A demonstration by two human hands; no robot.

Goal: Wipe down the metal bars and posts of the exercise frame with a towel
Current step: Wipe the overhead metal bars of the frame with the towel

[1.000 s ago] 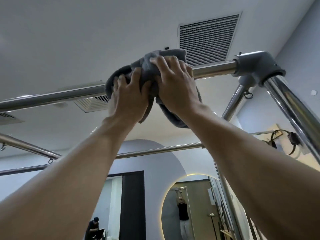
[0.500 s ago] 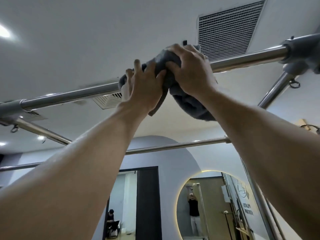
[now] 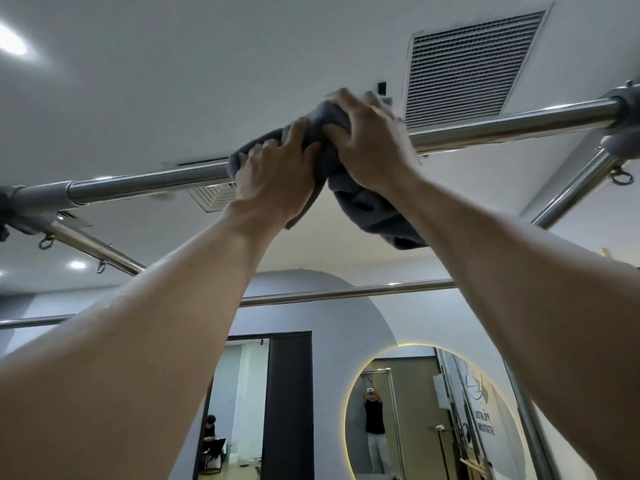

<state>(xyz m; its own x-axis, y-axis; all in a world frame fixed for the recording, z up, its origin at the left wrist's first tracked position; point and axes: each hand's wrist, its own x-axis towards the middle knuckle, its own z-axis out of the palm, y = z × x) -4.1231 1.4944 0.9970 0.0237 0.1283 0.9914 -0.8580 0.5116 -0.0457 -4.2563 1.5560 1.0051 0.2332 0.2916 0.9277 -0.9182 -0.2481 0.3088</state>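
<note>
Grey towel (image 3: 367,209) draped over the top bar (image 3: 502,128) at upper centre of the frame, clamped onto it by curled fingers of left hand (image 3: 273,174) and right hand (image 3: 370,143), reversed wall lettering (image 3: 485,422) at lower right, barely legible

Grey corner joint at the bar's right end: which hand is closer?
Right. The right hand grips the dark grey towel on the shiny metal bar, nearer the grey corner joint; the left hand grips it alongside, farther away.
</note>
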